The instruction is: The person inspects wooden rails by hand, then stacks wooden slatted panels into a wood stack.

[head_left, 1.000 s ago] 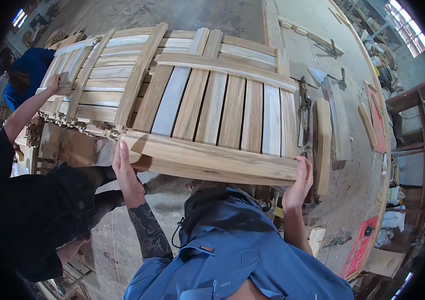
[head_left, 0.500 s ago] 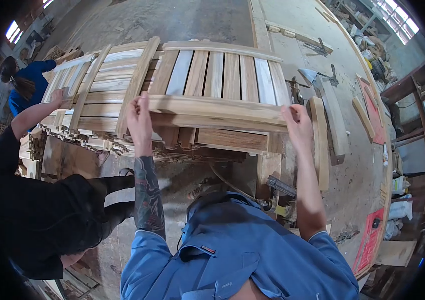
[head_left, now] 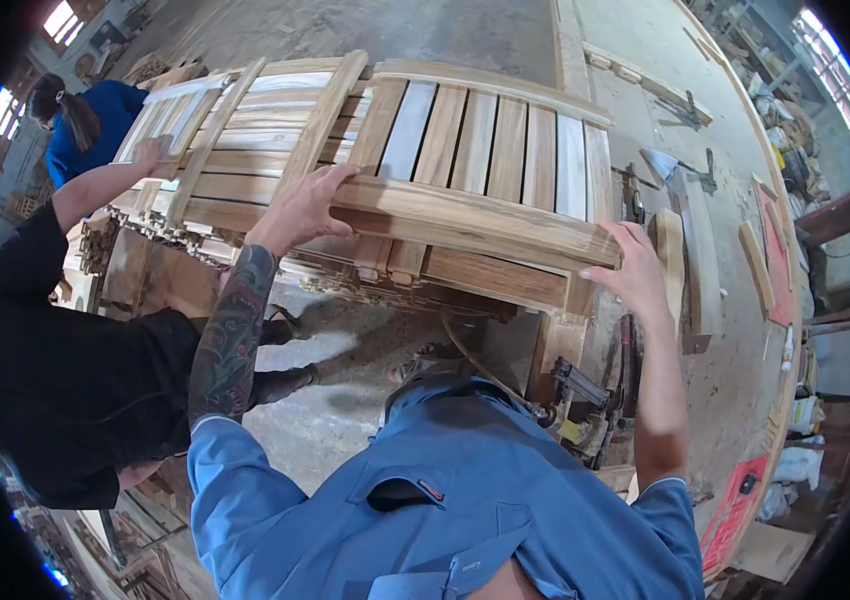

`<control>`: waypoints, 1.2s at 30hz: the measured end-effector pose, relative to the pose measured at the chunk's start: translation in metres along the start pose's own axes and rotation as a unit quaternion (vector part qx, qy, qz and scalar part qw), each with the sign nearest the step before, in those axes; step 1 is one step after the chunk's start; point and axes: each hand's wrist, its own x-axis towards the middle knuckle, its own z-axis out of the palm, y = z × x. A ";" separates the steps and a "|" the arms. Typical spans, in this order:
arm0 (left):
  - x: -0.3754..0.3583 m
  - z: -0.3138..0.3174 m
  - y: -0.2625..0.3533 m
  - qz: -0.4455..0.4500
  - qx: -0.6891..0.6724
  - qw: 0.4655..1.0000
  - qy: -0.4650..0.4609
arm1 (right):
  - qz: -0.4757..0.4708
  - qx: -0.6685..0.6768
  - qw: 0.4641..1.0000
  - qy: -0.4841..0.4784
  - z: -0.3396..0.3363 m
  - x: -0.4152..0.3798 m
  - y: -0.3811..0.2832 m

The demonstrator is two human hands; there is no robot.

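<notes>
In front of me lies a slatted wooden panel [head_left: 493, 150], its slats running between a far rail and a thick near rail [head_left: 475, 215]. My left hand [head_left: 300, 212] is at the near rail's left end, fingers over the top and thumb lower at the front. At the right end, my right hand [head_left: 635, 262] spans the rail's corner, fingers above and thumb below. Both hands grip the panel by this rail. Beneath it are more wooden pieces [head_left: 495, 275], partly covered by the panel.
More slatted panels [head_left: 255, 135] lie to the left, where a person in black [head_left: 85, 370] reaches across; another in blue [head_left: 105, 120] is farther off. On the right bench [head_left: 735, 400] are loose boards [head_left: 695, 250] and clamps [head_left: 685, 108]. A nail gun [head_left: 580, 385] sits near its edge.
My left hand has turned from upright fingertips to a wider hold around the rail's left end. My right hand's fingers have spread around the right end. The view has shifted, moving the scene rightward.
</notes>
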 end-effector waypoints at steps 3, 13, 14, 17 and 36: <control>-0.004 0.007 -0.007 0.012 -0.059 0.998 0.029 | 0.015 -0.022 0.999 0.025 0.003 -0.006 -0.002; -0.017 0.014 -0.009 -0.006 -0.123 0.989 0.080 | -0.016 0.008 0.998 0.053 0.007 -0.016 0.004; -0.017 0.013 -0.011 -0.008 -0.124 0.989 0.079 | 0.000 0.037 0.999 0.034 0.006 -0.017 0.008; -0.014 0.008 -0.012 -0.008 -0.172 0.984 0.051 | 0.005 0.060 0.998 0.019 0.009 -0.017 0.013; -0.042 0.060 -0.008 -0.236 -0.412 0.847 0.240 | 0.162 0.398 0.897 0.103 0.052 -0.045 0.023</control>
